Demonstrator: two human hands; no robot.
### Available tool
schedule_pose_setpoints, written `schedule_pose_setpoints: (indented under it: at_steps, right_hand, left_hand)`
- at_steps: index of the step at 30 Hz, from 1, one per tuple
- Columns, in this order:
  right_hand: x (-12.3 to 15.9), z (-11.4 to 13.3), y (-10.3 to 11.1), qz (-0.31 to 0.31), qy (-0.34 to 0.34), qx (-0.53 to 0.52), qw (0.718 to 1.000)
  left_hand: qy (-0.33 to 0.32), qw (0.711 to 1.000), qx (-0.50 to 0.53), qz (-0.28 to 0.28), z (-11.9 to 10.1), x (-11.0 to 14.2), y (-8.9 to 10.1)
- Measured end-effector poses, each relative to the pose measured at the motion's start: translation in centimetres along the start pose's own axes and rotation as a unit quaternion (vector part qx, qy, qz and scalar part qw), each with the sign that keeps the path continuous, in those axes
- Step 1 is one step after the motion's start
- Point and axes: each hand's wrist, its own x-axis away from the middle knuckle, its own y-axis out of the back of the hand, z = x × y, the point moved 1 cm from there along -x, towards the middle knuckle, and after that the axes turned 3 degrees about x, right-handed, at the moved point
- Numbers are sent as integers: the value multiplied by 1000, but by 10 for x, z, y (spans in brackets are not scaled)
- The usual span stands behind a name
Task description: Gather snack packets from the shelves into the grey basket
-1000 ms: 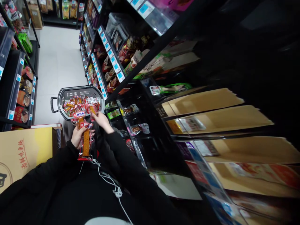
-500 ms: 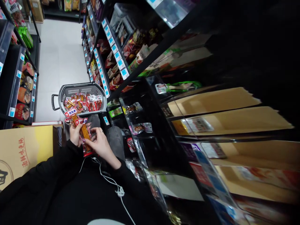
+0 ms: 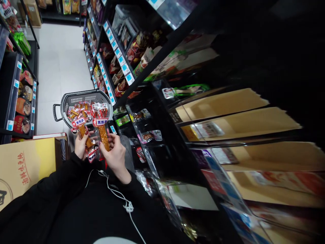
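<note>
My left hand point(image 3: 81, 145) is closed round a few long clear snack packets point(image 3: 82, 130) with orange-brown sticks and red-and-white labels. Beside it, my right hand point(image 3: 114, 154) grips one more such packet point(image 3: 103, 134) and holds it upright. Both hands are in front of my chest, in black sleeves. Just beyond them on the floor stands a grey plastic basket point(image 3: 76, 98) filled with several of the same red packets.
Dark shelves point(image 3: 132, 71) with snack packs and blue price tags run along the right. Open cardboard trays point(image 3: 236, 125) fill the near right shelves. A yellow-brown carton point(image 3: 25, 166) stands at my left. Another shelf point(image 3: 20, 91) lines the left of the pale tiled aisle. A white cable point(image 3: 119, 196) hangs on my chest.
My right hand came back from the basket to my left hand, then lifted one packet apart from the bunch and holds it upright. The view shifted slightly.
</note>
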Motion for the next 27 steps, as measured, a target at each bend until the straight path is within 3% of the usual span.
schedule_pose_setpoints:
  at_steps: [3,5,6,8,10,11,13,15,17,19,21,22,24,27]
  right_hand:
    - [-4,2,8,-14,-11,-78,997]
    - [-8,-1,12,58,-41,-226,972]
    - [-9,-4,14,125,-67,-320,937]
    - [-11,-10,18,250,-114,-497,823]
    - [-12,-15,21,300,-135,-614,718]
    - [-12,-17,23,300,-136,-648,687]
    - [-11,-17,25,296,-131,-676,662]
    - [-12,-13,26,295,-127,-664,675]
    - [-14,-6,27,275,-123,-614,730]
    - [-18,-4,31,210,-111,-502,832]
    - [-23,-10,36,106,-91,-318,938]
    - [-24,-16,39,56,-82,-215,972]
    - [-27,-33,41,-3,-79,-46,996]
    - [-38,-60,31,12,-92,56,994]
  left_hand:
    - [15,999,-22,25,0,1,-1]
    - [25,999,-36,31,0,2,-1]
    - [28,998,-40,34,0,2,0]
    - [32,998,-46,39,1,2,0]
    - [34,997,-49,46,2,1,1]
    - [36,997,-51,50,2,1,1]
    - [37,996,-55,55,2,1,1]
    - [38,996,-56,56,2,1,2]
    - [40,996,-58,57,1,0,2]
    - [42,996,-57,57,1,0,2]
    - [43,996,-52,53,2,0,2]
    - [43,997,-48,50,2,0,2]
    - [46,997,-40,43,3,0,1]
    - [60,997,-29,42,4,1,1]
